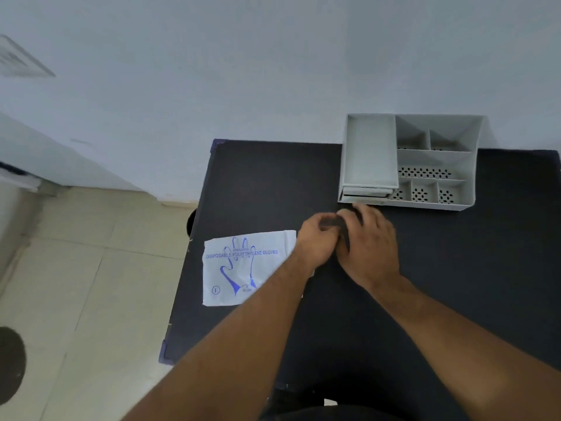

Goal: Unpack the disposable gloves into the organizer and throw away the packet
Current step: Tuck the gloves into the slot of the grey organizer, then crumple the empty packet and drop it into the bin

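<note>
The white glove packet (243, 268), printed with a blue hand and "DISPOSABLE POLYETHYLENE GLOVES", lies flat near the left edge of the black table (273, 183). My left forearm covers its lower right corner. A small folded wad of thin, see-through gloves (335, 222) is pinched between my left hand (315, 243) and my right hand (372, 244), which meet mid-table. The grey organizer (469, 205) stands at the back right, just beyond my fingertips. Its large left tray and its smaller perforated compartments hold nothing that I can see.
A pale wall runs right behind the table and organizer. Beige floor tiles lie to the left, with a dark round object (10, 366) on the floor at the far left. Another dark round shape (191, 221) peeks out under the table's left edge.
</note>
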### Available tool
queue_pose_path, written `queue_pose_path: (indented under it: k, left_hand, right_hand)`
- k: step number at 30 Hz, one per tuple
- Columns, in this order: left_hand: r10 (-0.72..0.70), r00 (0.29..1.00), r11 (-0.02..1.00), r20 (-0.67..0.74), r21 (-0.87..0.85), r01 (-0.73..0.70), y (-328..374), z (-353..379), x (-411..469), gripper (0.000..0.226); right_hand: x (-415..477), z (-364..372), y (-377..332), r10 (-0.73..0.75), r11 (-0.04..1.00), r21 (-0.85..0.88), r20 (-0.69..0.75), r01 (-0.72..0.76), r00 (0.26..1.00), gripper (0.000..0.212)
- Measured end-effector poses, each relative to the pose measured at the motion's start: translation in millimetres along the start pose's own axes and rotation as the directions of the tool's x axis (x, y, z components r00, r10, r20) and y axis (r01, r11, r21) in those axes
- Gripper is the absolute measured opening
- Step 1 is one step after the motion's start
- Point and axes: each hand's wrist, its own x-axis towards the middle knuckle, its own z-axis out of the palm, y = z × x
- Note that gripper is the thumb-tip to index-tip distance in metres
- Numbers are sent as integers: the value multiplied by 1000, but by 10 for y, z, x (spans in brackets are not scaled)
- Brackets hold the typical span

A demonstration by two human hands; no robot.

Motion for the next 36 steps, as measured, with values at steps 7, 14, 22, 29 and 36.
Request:
queue_pose_path:
  k: [7,14,22,29,36]
  left_hand:
    - [-179,957,984,-228,-61,169,-723,-436,-370,33]
    - [-122,831,986,-543,27,162,-1125,-950,-617,30]
    - [-104,841,917,-530,277,288,-1537,-1340,-570,73]
    - [-150,890,985,-431,10,171,-1567,-1471,-458,78]
    - [-241,929,908,-279,-402,115,-1478,-1649,-430,35]
  right_hand:
    - [-96,280,-423,-161,986,84,354,141,921,51]
    - [107,603,-956,-179,978,5,534,208,826,71]
    - [245,943,-1401,-121,991,16,571,136,812,83]
    - [253,1034,-1820,19,843,380,685,-380,729,41]
    - [233,834,-2077,-111,415,445,891,-794,441,31]
